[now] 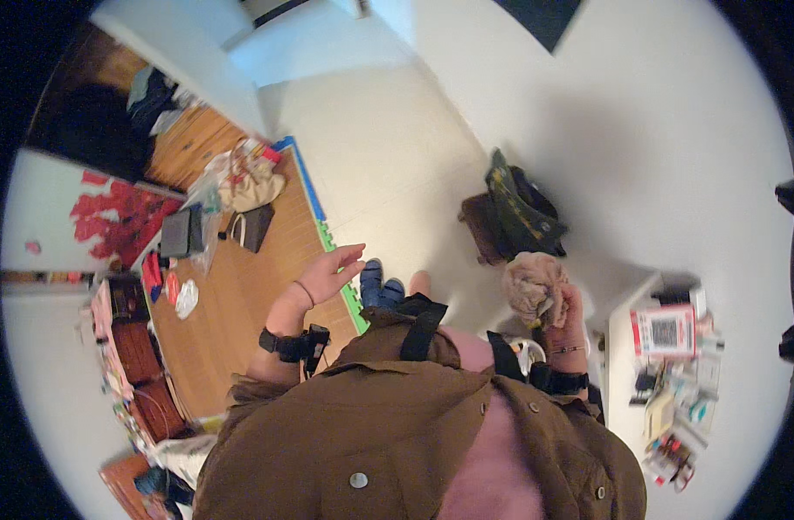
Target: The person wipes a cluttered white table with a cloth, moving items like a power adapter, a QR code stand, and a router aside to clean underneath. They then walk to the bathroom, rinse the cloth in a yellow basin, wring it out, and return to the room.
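A crumpled beige-pink cloth is bunched in my right hand, which grips it from its right side. My left hand holds nothing; its fingers point right, with the thumb apart from them. Beneath that hand are the edge of the wooden-floored area and a pair of dark blue shoes. Just beyond the cloth, a dark green and black bag rests against a brown case or stool.
A white table at the right carries a card with a printed code and small items. On the left floor area are a beige bag, a dark paper bag and reddish-brown drawers. Blue and green edging borders it.
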